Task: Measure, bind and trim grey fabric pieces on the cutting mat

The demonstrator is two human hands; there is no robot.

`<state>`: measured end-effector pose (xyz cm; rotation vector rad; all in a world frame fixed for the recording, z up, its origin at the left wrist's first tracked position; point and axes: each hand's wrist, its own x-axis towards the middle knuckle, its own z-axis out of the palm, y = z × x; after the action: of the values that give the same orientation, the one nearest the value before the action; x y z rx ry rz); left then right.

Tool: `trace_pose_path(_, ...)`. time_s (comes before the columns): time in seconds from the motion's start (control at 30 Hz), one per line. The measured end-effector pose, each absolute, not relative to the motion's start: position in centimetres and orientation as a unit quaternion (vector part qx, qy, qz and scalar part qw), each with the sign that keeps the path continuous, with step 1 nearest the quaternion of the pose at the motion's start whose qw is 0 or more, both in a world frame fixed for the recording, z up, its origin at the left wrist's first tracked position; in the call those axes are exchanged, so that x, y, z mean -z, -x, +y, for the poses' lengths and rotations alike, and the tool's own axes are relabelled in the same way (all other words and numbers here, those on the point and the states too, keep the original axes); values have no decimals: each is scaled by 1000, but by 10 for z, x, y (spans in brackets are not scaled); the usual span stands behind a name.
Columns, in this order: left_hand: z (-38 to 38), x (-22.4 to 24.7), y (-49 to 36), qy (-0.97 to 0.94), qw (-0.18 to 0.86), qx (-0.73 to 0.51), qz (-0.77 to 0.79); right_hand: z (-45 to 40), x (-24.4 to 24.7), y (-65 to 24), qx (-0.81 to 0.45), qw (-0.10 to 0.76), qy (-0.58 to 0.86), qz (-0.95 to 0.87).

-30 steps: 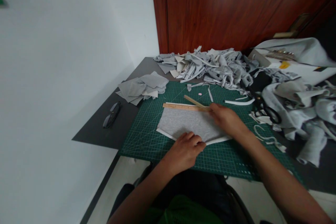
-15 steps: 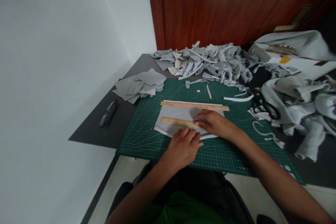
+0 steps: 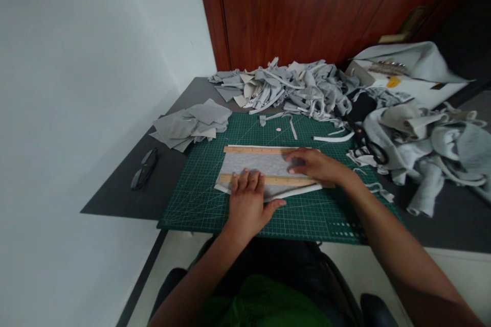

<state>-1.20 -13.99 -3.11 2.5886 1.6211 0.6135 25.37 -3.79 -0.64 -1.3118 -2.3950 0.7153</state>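
A grey piece of fabric with pale edges lies flat on the green cutting mat. Two wooden rulers rest across it. The far ruler runs along the back edge; the near ruler lies close to the front edge, its right end past the cloth. My left hand is flat, fingertips pressing on the near ruler's left part and thumb out to the right. Above the fabric's right side is my right hand, fingers curved and thumb apart, between the two rulers, with nothing visible in its grasp.
A large heap of grey fabric scraps lies behind the mat. Flat grey pieces are stacked at the left, near folded glasses. Black-handled scissors and crumpled cloth lie at the right, before a white box.
The near ruler has shifted and now spans the fabric's front part. My left hand has moved left and flattened onto it. My right hand has let go of the ruler. The view has shifted slightly.
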Motion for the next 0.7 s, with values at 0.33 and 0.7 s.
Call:
trace_pose_path(0.33,-139,30,14,-903,48,-166,394,-43,7,-242,-263,147,395,-868)
trace_pose_path(0.7,-138,27,17,-910,117,-181,355,-21,23,-253,-245,187,382,-871)
